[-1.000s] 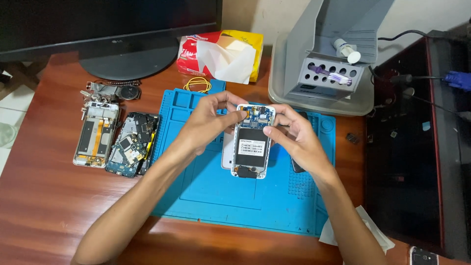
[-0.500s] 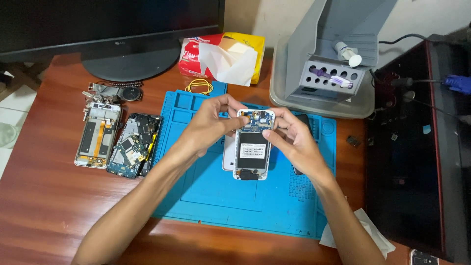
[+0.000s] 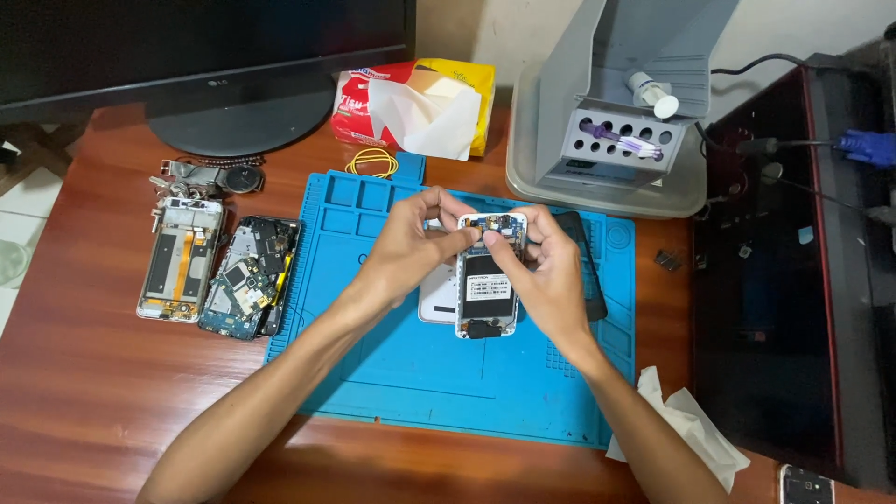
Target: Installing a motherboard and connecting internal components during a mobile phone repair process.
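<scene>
An opened phone [image 3: 486, 291] with its back cover off, battery and circuit board showing, is held just above a blue work mat [image 3: 411, 373]. My left hand [image 3: 411, 245] pinches its upper left corner. My right hand [image 3: 546, 271] grips the upper right edge, fingertips at the board near the top. A white back cover [image 3: 437, 301] lies on the mat under my left hand, partly hidden. A black flat panel [image 3: 586, 266] lies behind my right hand.
Two stripped phone bodies [image 3: 179, 259] [image 3: 250, 276] lie left of the mat, small parts [image 3: 207, 175] behind them. A monitor base [image 3: 233, 121], a tissue pack [image 3: 411, 105], yellow rubber bands [image 3: 371, 164] and a grey tool stand [image 3: 616, 140] sit behind. A tissue [image 3: 686, 434] lies front right; dark equipment [image 3: 793, 280] stands at right.
Both hands stay on the top of the phone. My fingertips have shifted slightly along its upper edge; the phone sits in nearly the same place.
</scene>
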